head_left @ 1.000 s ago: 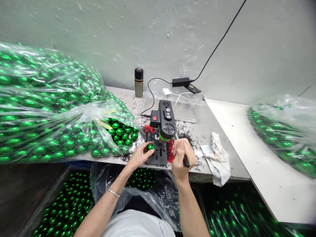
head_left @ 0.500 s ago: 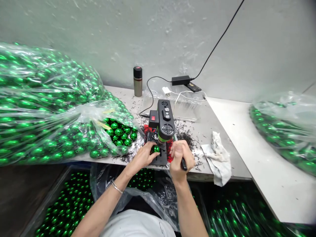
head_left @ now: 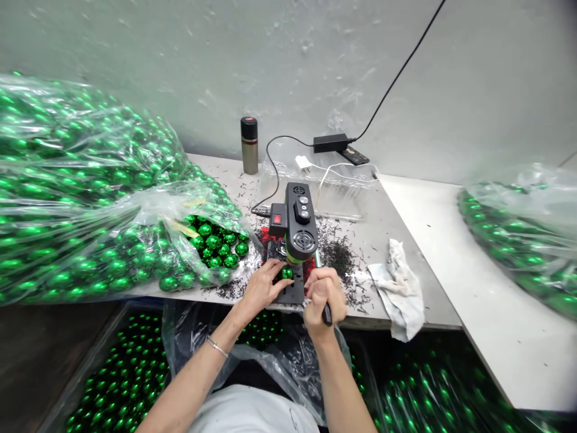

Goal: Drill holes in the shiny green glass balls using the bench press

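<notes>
Thumb and fingers of my left hand [head_left: 264,287] close around a shiny green ball [head_left: 286,273], which sits under the head of a small black bench press machine [head_left: 303,222]. The ball rests over the machine's dark metal base plate [head_left: 291,293]. My right hand [head_left: 326,297] is wrapped in a fist round the black-ended lever handle [head_left: 327,315] at the machine's right side. Left of the machine, loose green balls [head_left: 215,243] show in the mouth of a big clear plastic bag [head_left: 90,180].
Black and red scraps [head_left: 340,258] litter the table around the machine. A white rag [head_left: 399,288] lies to the right. Behind stand a bottle [head_left: 249,145] and a power adapter [head_left: 331,143] with cables. Another bag of green balls [head_left: 518,240] is at far right; more balls [head_left: 117,367] lie below the table.
My right hand has brought the lever handle down, a little left and toward me. The left hand stays at the ball. The view has shifted slightly.
</notes>
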Tool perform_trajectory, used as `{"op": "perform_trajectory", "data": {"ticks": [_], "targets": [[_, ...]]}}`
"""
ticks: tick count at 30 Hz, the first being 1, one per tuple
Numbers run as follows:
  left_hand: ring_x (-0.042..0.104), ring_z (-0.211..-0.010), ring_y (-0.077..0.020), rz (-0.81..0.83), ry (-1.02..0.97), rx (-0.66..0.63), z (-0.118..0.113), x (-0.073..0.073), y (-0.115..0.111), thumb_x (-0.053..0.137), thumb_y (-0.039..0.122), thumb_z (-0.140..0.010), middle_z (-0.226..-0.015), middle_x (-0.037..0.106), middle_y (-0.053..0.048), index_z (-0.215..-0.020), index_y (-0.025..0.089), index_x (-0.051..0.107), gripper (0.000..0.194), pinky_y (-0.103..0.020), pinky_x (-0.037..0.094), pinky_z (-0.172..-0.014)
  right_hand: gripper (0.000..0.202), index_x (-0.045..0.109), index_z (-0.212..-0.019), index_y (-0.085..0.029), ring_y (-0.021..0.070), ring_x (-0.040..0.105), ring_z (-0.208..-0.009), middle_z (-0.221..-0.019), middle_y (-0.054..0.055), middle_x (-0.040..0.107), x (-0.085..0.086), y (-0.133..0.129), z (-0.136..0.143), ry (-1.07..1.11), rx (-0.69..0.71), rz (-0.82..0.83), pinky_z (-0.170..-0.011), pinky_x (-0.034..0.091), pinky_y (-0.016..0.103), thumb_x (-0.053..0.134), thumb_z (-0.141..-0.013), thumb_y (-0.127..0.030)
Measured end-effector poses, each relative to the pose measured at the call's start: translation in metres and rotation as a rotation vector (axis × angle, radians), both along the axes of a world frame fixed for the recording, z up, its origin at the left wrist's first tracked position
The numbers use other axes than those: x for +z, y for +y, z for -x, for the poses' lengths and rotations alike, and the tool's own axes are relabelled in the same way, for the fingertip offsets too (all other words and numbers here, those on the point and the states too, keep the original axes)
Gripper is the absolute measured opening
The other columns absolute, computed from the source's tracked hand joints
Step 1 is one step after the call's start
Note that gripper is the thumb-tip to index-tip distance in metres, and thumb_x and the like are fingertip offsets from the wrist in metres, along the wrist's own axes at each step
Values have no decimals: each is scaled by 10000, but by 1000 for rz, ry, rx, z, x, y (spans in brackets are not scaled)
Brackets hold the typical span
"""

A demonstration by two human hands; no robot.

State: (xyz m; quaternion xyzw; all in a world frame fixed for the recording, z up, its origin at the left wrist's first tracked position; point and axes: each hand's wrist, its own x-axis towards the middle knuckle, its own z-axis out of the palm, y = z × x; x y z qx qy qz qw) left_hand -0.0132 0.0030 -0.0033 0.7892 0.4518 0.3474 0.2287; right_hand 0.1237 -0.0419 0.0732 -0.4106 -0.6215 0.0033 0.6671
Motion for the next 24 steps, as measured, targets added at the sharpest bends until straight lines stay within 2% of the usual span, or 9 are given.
{"op": "perform_trajectory", "data": {"ticks": [7,12,16,19,21,24], "targets": [[709,-994,-245,-17,-2,26,-1,-1,-1,658,359,-935,-1098,686,-95,-1144,186,680,273,-363,598,-864,312,451,-706,-220,123,533,-626,-745,-8,534,-50,8,-3,-67,-36,-124,-726,489,369,344,-999,-208],[708,-980,-234,3,-18,33,-3,-2,-2,664,376,-932,-1083,692,-87,-1131,189,681,273,-354,595,-862,316,436,-727,-225,120,560,-636,-771,-12,517,-63,11,-1,-38,-33,-136,-749,500,384,296,-1010,-208],[704,-995,-236,34,-20,40,-3,1,-3,671,350,-928,-1096,695,-92,-1141,188,684,267,-353,590,-863,301,435,-740,-225,119,581,-686,-786,-18,507,-63,13,-5,-122,-12,-143,-743,504,356,317,-1017,-225],[701,-1009,-244,76,-26,23,-4,4,-2,689,326,-914,-1102,699,-98,-1149,181,689,277,-361,585,-877,276,458,-736,-223,127,572,-699,-769,-17,525,-57,12,-12,-207,30,-154,-701,492,334,378,-1000,-226],[699,-1020,-250,100,-47,27,-5,5,0,707,320,-899,-1110,702,-102,-1158,176,690,297,-369,582,-889,276,459,-717,-218,128,539,-671,-749,-10,527,-46,11,-15,-204,52,-147,-674,477,330,387,-983,-197],[698,-1030,-252,116,-109,51,-4,3,-2,732,315,-877,-1114,707,-101,-1167,180,687,323,-382,577,-914,291,447,-670,-209,120,497,-617,-704,-6,526,-18,8,-16,-129,72,-94,-595,418,299,409,-951,-144]]}}
